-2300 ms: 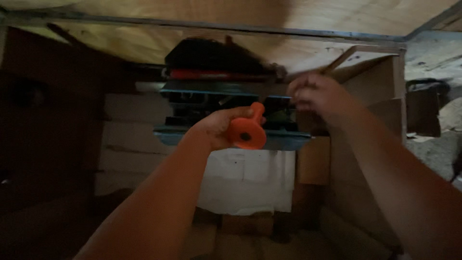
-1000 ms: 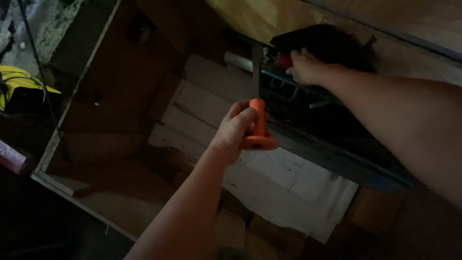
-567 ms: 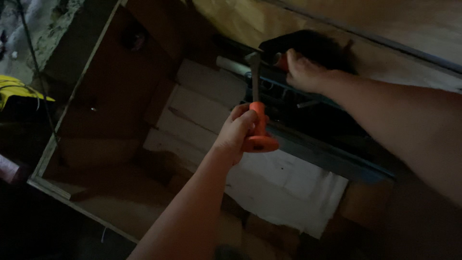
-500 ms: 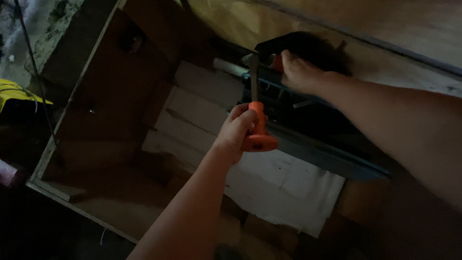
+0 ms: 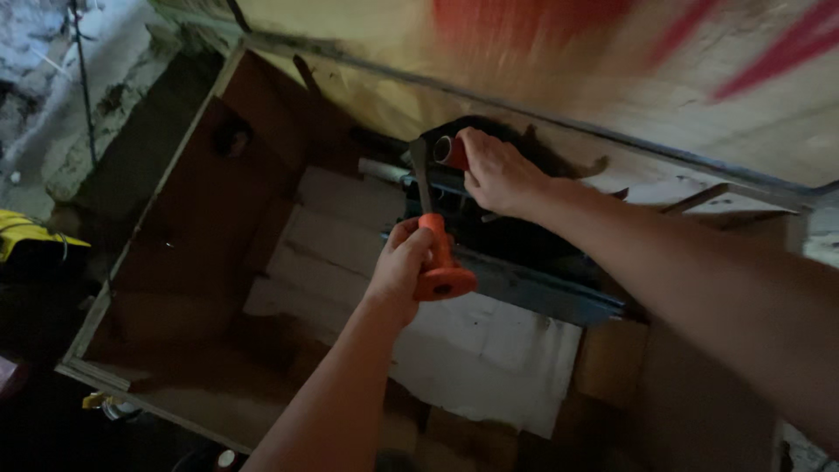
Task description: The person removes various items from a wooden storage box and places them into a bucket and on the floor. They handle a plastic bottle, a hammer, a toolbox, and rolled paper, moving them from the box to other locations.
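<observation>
**Chisel in left hand, right hand on red-capped piece inside wooden box**

Head view, the only one:
- Left hand (image 5: 400, 267) is wrapped tight around the orange grip of a chisel (image 5: 434, 249), the flared hand guard at the low end and the dark steel blade pointing up toward the black hollow under the plywood sheet (image 5: 559, 79).
- Right hand (image 5: 496, 173) has its fingers curled over a small red-capped cylinder (image 5: 450, 150), at the top of a dark metal assembly (image 5: 524, 271). Exact pinch can't be made out; too dark.
- The chisel sits mid-frame, above the pale boards lining the wooden box (image 5: 166, 262).

Handling, my read: the chisel is stiff steel with some weight, and the rubbery grip shouldn't slip. Take it by the orange grip, above the guard, and stay off the blade.

Count: one chisel, one red-capped piece, two hands, one box. A yellow object (image 5: 31, 240) is at the left edge, well apart.
</observation>
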